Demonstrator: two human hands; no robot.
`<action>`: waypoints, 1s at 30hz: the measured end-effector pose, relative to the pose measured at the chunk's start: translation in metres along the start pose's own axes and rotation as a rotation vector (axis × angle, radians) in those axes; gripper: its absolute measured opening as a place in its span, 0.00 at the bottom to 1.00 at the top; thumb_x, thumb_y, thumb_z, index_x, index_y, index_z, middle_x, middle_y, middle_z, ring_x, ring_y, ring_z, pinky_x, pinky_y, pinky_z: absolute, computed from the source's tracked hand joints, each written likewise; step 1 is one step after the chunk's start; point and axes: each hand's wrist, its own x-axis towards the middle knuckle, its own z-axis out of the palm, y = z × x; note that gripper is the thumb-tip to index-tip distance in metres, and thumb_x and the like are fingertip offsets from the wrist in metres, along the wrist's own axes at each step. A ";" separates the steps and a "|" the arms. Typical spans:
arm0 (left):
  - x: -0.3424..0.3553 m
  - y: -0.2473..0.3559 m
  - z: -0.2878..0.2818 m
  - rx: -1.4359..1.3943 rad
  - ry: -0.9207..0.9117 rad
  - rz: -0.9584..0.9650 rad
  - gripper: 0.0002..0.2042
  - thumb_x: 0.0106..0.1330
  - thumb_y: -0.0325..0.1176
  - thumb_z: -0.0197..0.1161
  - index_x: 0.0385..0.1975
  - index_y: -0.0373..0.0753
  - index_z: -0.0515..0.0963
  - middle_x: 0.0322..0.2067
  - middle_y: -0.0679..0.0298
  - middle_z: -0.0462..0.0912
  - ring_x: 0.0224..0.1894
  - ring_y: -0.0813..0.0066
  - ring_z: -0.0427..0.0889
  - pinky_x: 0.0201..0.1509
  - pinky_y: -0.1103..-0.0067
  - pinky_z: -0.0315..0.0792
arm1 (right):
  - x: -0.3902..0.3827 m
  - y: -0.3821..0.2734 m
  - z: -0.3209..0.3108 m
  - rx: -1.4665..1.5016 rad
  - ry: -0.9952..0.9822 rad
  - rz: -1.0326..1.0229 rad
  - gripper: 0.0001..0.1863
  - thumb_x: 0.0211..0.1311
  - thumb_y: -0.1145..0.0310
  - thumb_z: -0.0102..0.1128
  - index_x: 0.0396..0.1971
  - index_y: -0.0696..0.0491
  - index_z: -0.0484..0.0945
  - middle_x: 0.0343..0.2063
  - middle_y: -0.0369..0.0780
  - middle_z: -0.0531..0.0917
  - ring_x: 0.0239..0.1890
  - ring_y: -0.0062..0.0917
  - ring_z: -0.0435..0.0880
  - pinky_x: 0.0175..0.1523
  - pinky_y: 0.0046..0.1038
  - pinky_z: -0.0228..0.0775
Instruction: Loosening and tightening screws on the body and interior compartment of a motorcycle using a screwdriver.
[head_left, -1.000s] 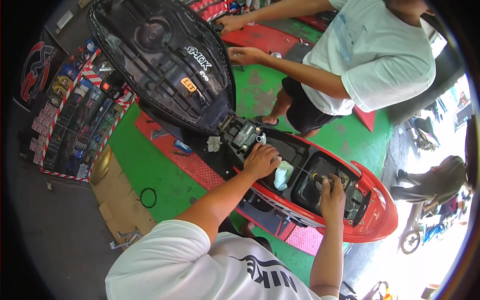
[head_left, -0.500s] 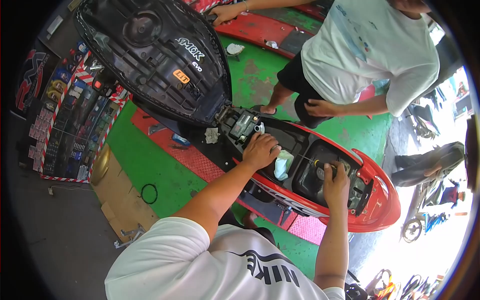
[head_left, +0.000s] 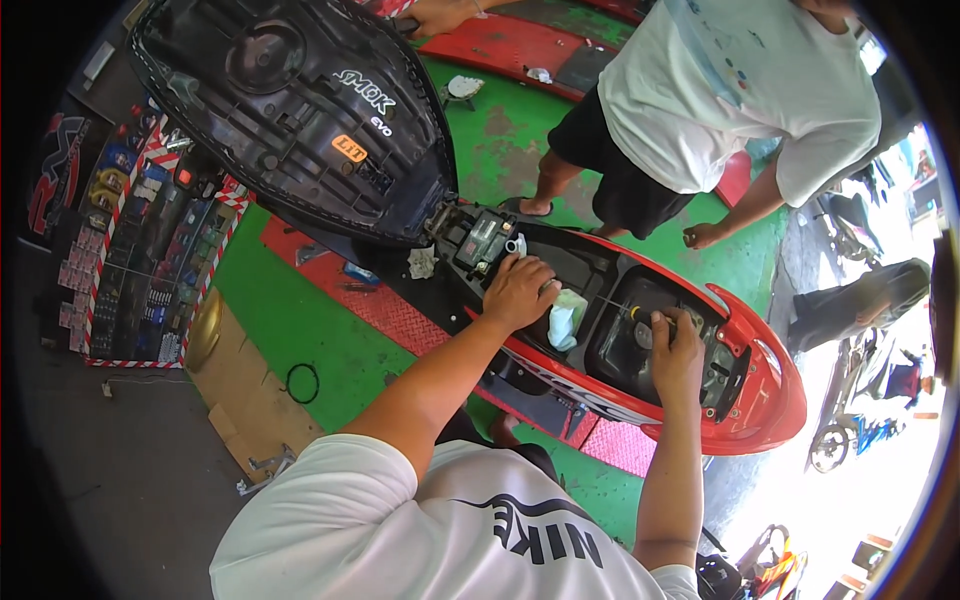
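My left hand (head_left: 518,295) rests in the front of the red scooter's open compartment (head_left: 590,260), fingers curled just below the battery (head_left: 480,240) and a small white fitting (head_left: 514,247); whatever lies under the fingers is hidden. A pale blue cloth (head_left: 566,320) lies right of that hand. My right hand (head_left: 675,350) is closed on a screwdriver with a yellow-and-black handle (head_left: 636,313), over the black fuel tank area (head_left: 620,350) at the rear. Its thin shaft points left, toward the cloth. The black seat (head_left: 300,120) stands raised at the upper left.
A co-worker (head_left: 730,90) in white stands across the scooter, one hand at the seat's edge. Another person (head_left: 850,300) is at the right. A striped rack of parts (head_left: 150,260), cardboard (head_left: 240,400) and a red ramp (head_left: 350,300) surround the scooter.
The co-worker's lower hand has left the seat and dropped to the right. The raised seat appears farther up-left in the picture. My hands keep their places on the scooter, with little movement.
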 end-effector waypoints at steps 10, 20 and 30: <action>-0.001 -0.001 0.003 0.001 -0.016 -0.007 0.10 0.67 0.40 0.64 0.41 0.42 0.83 0.45 0.66 0.87 0.57 0.65 0.81 0.73 0.65 0.62 | -0.001 0.000 0.000 -0.017 -0.009 -0.073 0.11 0.71 0.67 0.62 0.45 0.60 0.80 0.38 0.50 0.87 0.37 0.47 0.85 0.45 0.41 0.76; 0.004 0.006 -0.004 0.022 -0.072 0.008 0.10 0.67 0.39 0.64 0.41 0.42 0.83 0.47 0.66 0.88 0.58 0.65 0.81 0.74 0.64 0.61 | 0.002 0.014 -0.005 0.035 -0.028 -0.177 0.12 0.67 0.74 0.63 0.48 0.58 0.80 0.40 0.47 0.82 0.35 0.45 0.82 0.44 0.40 0.76; 0.004 0.003 -0.005 0.020 -0.116 0.008 0.11 0.67 0.37 0.64 0.44 0.41 0.83 0.49 0.64 0.87 0.59 0.63 0.81 0.75 0.62 0.61 | 0.001 0.012 -0.007 0.194 -0.061 -0.083 0.14 0.67 0.73 0.64 0.50 0.58 0.79 0.42 0.47 0.83 0.37 0.42 0.82 0.45 0.37 0.75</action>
